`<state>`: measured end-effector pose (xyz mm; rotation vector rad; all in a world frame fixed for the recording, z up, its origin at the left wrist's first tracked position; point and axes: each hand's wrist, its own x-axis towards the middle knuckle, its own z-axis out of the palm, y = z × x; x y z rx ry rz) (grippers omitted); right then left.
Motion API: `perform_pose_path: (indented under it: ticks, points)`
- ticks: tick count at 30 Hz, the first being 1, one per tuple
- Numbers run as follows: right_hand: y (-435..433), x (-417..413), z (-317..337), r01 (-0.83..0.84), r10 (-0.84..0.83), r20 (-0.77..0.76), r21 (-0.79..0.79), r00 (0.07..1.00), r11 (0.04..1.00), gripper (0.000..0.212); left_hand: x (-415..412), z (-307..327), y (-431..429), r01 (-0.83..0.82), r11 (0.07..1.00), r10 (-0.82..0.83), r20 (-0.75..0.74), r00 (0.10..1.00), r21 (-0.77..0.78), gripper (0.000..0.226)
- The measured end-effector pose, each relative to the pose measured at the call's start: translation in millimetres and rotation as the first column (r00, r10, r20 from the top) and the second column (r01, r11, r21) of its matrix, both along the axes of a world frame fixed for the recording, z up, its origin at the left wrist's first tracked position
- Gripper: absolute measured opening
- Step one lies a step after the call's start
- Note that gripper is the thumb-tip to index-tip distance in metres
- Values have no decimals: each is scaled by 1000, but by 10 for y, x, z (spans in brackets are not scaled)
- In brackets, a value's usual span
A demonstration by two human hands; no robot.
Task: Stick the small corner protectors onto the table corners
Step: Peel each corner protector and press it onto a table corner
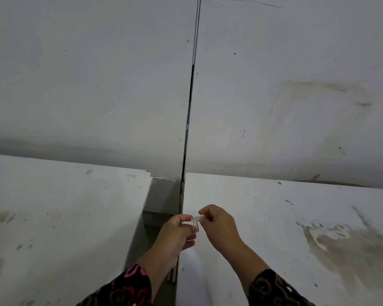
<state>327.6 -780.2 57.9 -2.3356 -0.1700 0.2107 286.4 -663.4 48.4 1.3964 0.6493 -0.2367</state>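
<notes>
Head view, lower middle of the frame: we see the left grip (178, 230) and the right grip (219, 226) both pinching one small clear protector (196, 220) between curled fingertips. It is held over the left edge of the right surface (274, 217), just beside the gap (161, 208) that parts it from the left surface (64, 206). Both white surfaces show stains.
</notes>
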Motion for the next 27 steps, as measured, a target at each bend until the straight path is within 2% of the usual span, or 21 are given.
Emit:
perform_pose_path:
  ticks: [6,12,16,27]
  points:
    - [123,548,-249,7,-3,-52,76,999,997,16,583,-193,90,-56,990,62,-38,997,133,28]
    - [337,1118,-636,6,-3,-68,49,998,999,21,1191,-511,251,-67,970,85,-67,994,234,19]
    - [479,1485,-833,31,-29,-47,40,998,999,22,1575,-710,363,-39,951,52,-35,998,306,16]
    - [758,2351,-1059,39,-40,110,8,993,999,21,2440,-936,595,-91,968,89,18,996,233,22]
